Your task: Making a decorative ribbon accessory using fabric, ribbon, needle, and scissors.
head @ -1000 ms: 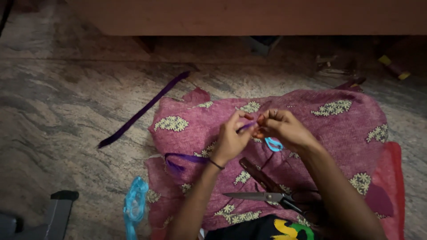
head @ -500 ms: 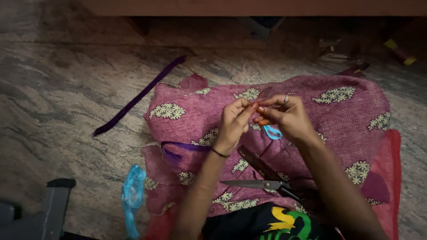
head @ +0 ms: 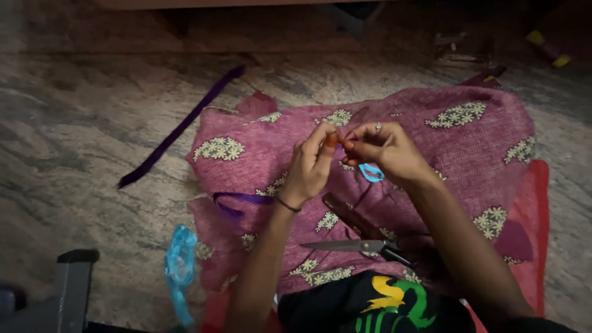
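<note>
Two hands meet just above the middle of the pink cloth (head: 431, 142), and that cloth serves to place all else. The left hand (head: 311, 166) and the right hand (head: 385, 151) have their fingertips pinched together on something small and orange-tipped; what exactly they grip is too small to tell. It looks like fine finger work, threading or knotting, and to my eye whatever follows calls for steady, close pinching rather than force.

There is only the head view. Just under the right hand, on the cloth, shows a small blue loop (head: 370, 172), smooth like plastic. Nearer the person, on the cloth's lower part, lie steel scissors (head: 354, 245) with dark handles. A purple ribbon (head: 243, 200) curls on the cloth's left side; a longer purple strip (head: 179, 129) lies flat on the stone floor (head: 74, 123) off its left edge. The cloth is soft, finely checked, with pale flower clusters. A crinkly blue plastic piece (head: 180, 271) sits below its left corner.
</note>
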